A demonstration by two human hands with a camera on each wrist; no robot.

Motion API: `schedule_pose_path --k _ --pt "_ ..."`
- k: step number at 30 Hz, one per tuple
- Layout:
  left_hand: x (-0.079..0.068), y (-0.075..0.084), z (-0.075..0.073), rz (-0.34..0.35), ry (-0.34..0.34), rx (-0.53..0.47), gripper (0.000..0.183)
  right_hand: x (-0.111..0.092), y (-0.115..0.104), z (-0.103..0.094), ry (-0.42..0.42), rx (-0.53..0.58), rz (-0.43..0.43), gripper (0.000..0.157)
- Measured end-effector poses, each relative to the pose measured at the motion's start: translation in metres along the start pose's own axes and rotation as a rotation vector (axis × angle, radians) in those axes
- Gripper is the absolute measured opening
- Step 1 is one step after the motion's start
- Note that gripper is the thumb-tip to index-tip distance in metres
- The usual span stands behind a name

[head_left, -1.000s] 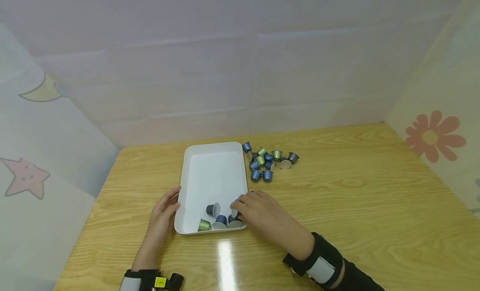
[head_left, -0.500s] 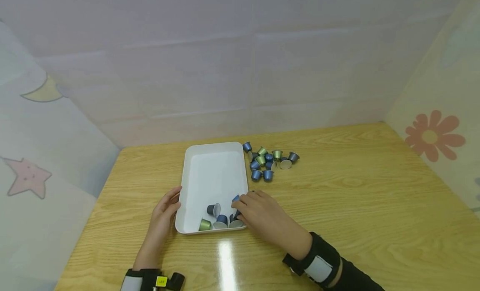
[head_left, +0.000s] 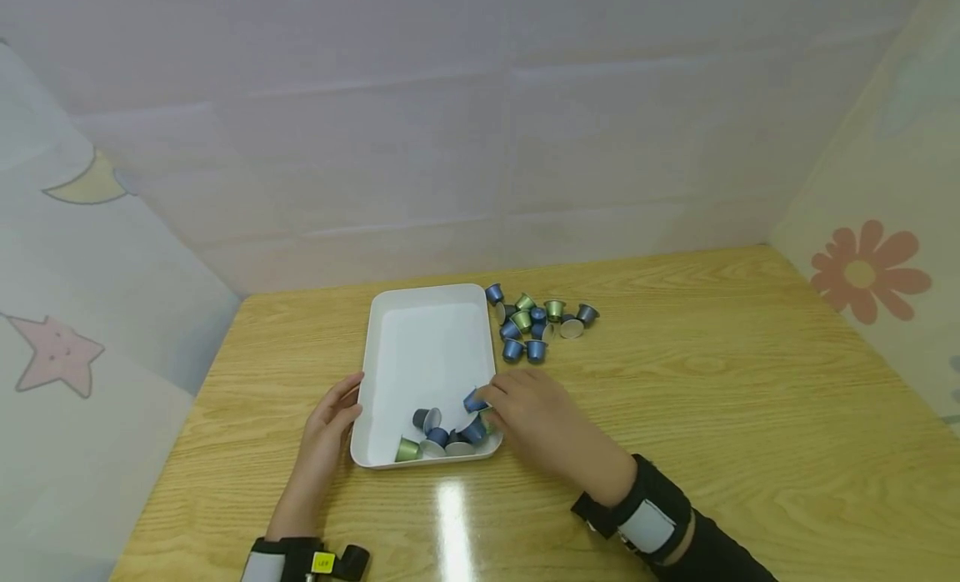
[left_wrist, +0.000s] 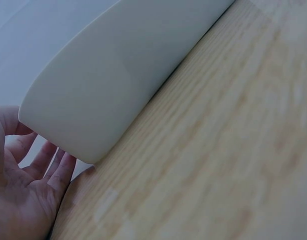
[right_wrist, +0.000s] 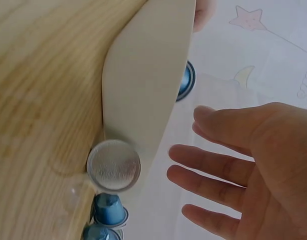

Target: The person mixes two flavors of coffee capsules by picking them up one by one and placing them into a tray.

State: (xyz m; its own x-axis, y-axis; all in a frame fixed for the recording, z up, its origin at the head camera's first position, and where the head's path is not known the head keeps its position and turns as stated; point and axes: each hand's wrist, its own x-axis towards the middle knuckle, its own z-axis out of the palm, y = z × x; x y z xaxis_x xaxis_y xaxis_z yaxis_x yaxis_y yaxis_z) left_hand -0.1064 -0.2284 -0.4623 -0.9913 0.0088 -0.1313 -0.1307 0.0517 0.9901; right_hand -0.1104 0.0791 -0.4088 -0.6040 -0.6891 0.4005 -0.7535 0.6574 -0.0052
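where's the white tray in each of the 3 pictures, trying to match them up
Head: white tray just left of centre, lying between the left hand and the right hand.
Left wrist: white tray across the upper left, an outer wall showing, the hand at its lower-left end.
Right wrist: white tray at upper centre, an outer wall again.
Shared landmark: the wood-grain table.

Head view: we log soft, rather dim light, one white streak of glare on the table [head_left: 712,382] at bottom centre; the back wall [head_left: 450,148] reads grey and muted. Left wrist view: we find it dimmer, bluish, wood grain smeared at lower right, a thin dark shadow under the tray [left_wrist: 93,85]. Right wrist view: we note a washed-out background, sheen on a silver capsule lid [right_wrist: 113,167], its lettering too soft to read.
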Motion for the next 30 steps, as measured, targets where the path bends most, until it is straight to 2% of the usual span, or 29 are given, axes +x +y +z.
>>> schedule_pose_path --k 14,20,30 --pt "0.0 -0.001 0.001 0.011 0.005 0.001 0.046 -0.002 0.019 -0.006 -0.134 0.072 0.132 0.023" --pt "0.0 -0.001 0.0 0.009 0.003 0.006 0.045 -0.003 0.024 -0.002 -0.139 0.109 0.173 0.024" --pt "0.002 -0.003 0.0 0.015 0.016 0.014 0.045 -0.006 0.029 0.003 -0.155 0.089 0.188 0.025"
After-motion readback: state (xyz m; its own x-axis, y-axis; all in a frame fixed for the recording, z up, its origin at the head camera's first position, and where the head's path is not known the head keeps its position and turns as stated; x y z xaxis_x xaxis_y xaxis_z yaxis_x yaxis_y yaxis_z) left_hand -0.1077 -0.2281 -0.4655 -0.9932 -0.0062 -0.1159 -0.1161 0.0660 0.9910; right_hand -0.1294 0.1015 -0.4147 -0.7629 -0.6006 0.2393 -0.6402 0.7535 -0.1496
